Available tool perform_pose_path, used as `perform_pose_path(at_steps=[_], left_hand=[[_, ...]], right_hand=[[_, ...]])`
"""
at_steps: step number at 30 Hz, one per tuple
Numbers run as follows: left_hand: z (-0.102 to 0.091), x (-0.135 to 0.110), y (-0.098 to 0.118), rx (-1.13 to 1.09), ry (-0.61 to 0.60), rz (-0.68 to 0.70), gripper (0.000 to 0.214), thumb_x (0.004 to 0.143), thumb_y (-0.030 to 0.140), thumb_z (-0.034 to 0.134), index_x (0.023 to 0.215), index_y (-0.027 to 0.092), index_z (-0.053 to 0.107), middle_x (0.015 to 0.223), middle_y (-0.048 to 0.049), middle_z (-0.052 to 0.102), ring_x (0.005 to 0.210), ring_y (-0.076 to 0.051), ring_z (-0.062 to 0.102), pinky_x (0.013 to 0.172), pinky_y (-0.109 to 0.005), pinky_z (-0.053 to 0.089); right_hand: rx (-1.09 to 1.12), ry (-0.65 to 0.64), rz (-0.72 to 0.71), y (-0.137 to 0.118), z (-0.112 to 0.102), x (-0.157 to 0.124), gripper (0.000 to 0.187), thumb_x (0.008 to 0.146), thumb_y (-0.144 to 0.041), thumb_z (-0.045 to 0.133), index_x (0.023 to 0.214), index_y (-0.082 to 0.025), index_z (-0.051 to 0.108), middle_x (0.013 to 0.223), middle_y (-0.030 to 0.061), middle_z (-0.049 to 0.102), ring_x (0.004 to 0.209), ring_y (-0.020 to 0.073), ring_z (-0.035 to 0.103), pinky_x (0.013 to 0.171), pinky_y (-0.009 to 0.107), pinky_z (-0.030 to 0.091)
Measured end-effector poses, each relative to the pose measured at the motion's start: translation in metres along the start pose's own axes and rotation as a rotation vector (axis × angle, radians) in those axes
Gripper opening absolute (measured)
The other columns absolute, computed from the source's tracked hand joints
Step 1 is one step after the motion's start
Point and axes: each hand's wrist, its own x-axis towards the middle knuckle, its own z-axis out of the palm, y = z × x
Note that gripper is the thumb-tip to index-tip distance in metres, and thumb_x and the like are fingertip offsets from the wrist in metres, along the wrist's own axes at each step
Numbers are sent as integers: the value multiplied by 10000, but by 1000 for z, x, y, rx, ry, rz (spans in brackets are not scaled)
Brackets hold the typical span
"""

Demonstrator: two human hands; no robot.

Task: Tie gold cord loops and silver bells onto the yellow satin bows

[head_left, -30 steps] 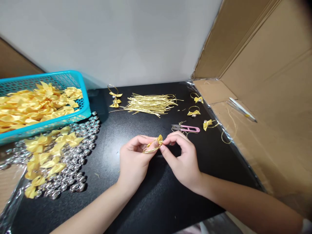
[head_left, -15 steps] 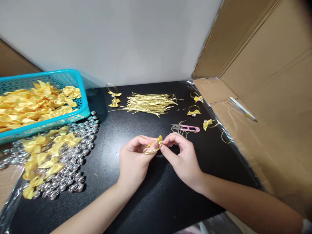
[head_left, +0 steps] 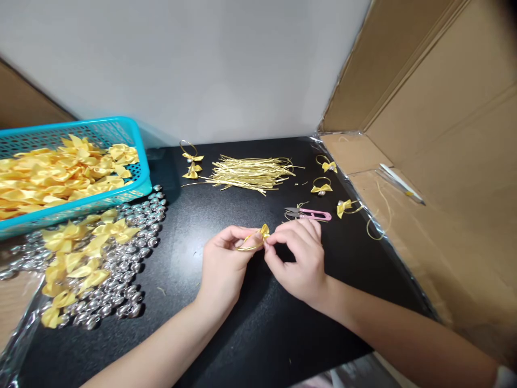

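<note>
Between thumb and fingers, my left hand pinches a yellow ribbon bow with a loop of gold cord attached. The loop lies across my left thumb. My right hand is closed in a pinch at the right side of the bow, its thumb and forefinger together by the cord's end; what exactly they grip is too small to make out. Just beyond my right hand lie pink-handled thread snips, partly covered by its knuckles, with bits of cut cord around them.
A turquoise basket full of yellow bows stands at the left. In front of it are silver beads with loose bows on top. Gold cords lie at the back. Several looped bows lie around; a white-handled tool rests on cardboard at the right.
My right hand has turned over slightly, its knuckles now covering part of the snips, and its fingers have curled in more. My left hand keeps its hold on the bow.
</note>
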Motion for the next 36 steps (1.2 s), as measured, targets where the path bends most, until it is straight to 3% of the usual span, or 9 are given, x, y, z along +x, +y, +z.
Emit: perform_pose_path(at_steps=[4,12,19,25,36], left_hand=[[0,-1,1,-42,4,-60,122,632,196,818,618,165,702,618,10,712,589,-99,637,626,-210,533],[0,1,6,-43,46,-49,140,585,172,827,602,160,688,663,-1,727,591,-101,636,608,-214,526],[0,0,7,-78,-2,-59,138,589,175,849,609,163,713,635,7,723,576,-77,639,600,-166,520],[0,-2,7,-96,-41,-64,135,591,163,849,610,162,716,646,2,729,588,-87,651,618,-180,535],[1,-1,7,-93,-43,-82,139,567,131,836,593,160,702,651,-14,734,602,-117,675,609,-209,553]], right_hand=[[-48,-17,-74,1,0,0,125,793,-98,611,754,-209,569,729,-16,687,715,161,604,772,374,372],[66,-197,-52,-7,-5,-3,96,780,-135,600,756,-226,581,768,-2,696,751,185,605,779,395,376],[254,-71,131,4,-12,9,118,821,-108,574,839,-206,638,769,26,653,750,177,595,738,359,461],[262,-126,43,9,-12,11,108,817,-138,620,855,-216,685,786,28,687,765,185,623,736,367,480],[506,-178,259,12,-8,11,131,905,-177,548,803,-206,624,791,19,622,766,158,588,720,322,479]])
